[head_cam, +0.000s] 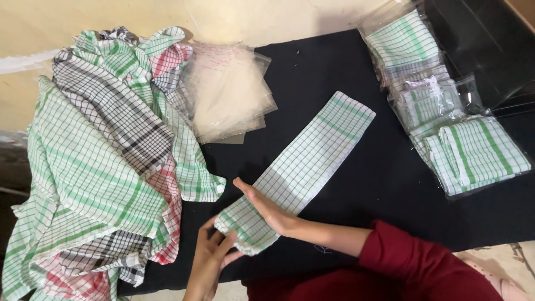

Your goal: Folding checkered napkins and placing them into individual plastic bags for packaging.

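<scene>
Fingers of the left hand (209, 262) pinch the near end of a long green-checked white cloth strip (301, 167) on the black table (379, 184); the right hand (267, 209) presses flat on top. Folding has just begun (bagged cloths (473, 153) right, loose checked cloth pile (100, 167) left).

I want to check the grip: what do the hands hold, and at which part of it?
Both hold the green checked cloth strip at its near end. The left hand pinches the folded end from below; the right hand lies flat on top of it.
</scene>
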